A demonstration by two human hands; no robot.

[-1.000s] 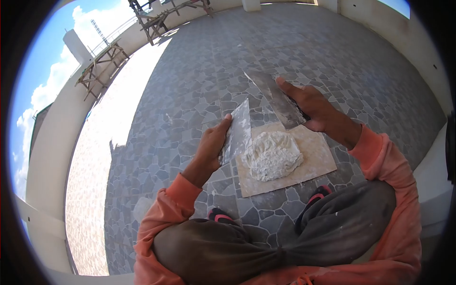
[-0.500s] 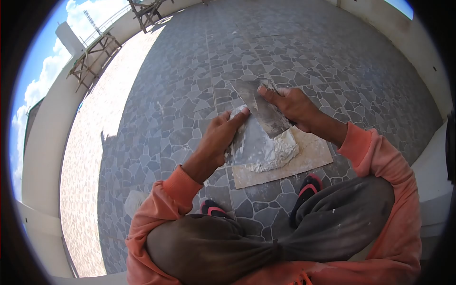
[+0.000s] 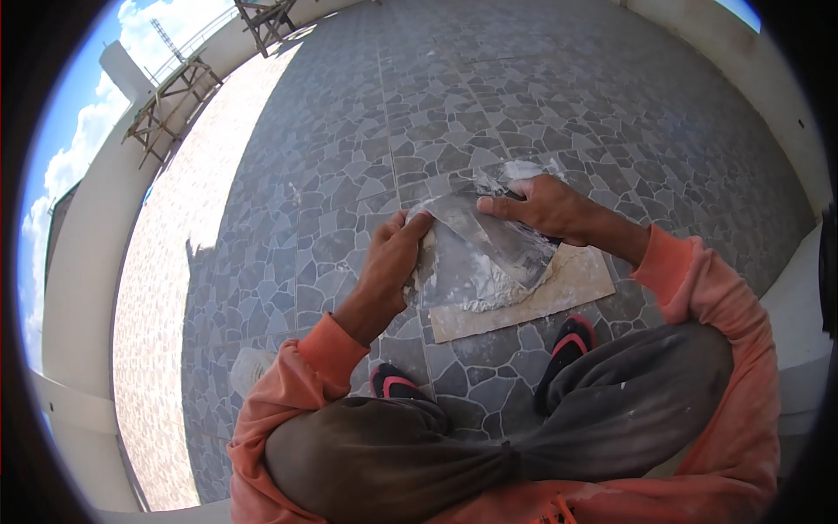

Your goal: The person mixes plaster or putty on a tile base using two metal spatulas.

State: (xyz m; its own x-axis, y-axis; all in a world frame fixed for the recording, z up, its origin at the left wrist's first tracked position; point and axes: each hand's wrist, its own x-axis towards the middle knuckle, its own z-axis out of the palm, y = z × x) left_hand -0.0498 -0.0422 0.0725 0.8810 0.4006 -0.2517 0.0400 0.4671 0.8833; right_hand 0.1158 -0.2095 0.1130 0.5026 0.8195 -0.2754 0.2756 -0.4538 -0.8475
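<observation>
Above the board (image 3: 576, 293), two blades (image 3: 449, 266) (image 3: 517, 249) (white-streaked)

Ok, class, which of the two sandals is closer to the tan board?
The right-foot sandal: its toe is just short of the tan board's near edge, while the left-foot sandal sits farther off, out past a corner.

Surrounding area: floor and perimeter

The floor (image 3: 340, 131) has a grey, irregular stone pattern; a sunlit strip (image 3: 153, 332) runs along its left side. A pale wall (image 3: 78, 288) bounds the left, with a wooden trestle (image 3: 155, 124) beside it and a wooden frame (image 3: 264, 26) farther off. Beyond stand a block-shaped structure (image 3: 127, 70) and a lattice mast (image 3: 166, 39). A whitish item (image 3: 249, 371), type unclear, lies at lower left
</observation>
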